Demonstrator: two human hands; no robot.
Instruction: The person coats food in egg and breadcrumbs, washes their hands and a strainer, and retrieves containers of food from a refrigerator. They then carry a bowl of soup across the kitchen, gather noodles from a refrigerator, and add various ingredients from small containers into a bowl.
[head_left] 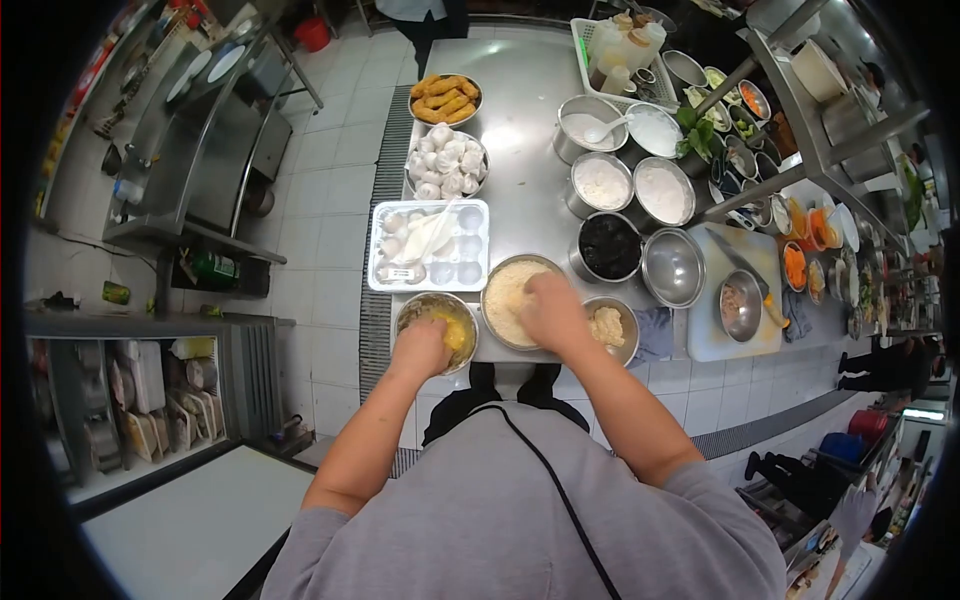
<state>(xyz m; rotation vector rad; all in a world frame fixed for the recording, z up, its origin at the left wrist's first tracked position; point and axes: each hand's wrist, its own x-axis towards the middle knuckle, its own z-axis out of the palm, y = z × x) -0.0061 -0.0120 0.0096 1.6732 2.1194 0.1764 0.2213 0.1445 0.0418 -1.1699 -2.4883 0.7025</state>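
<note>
Work observed: left hand (424,345) down in the egg bowl (407,309), at the yellow liquid (458,333); right hand (552,312) down at the crumbs (506,298) in the crumb bowl (485,316). The hands are well apart. Whether either is closed on a piece cannot be told; the fingertips are hidden.

Good practice, in my judgement: reserve the left hand for wet work and the right for dry, so the crumbs do not clump. Any wet piece should drain over the egg bowl, then be released without the left fingers touching the crumbs. The right hand should cover it loosely, press lightly and shake off the excess.

Orientation: both bowls stand beside each other, mouths up. Being round, neither points any way nor shows a long axis. No piece is visible to judge.
</note>
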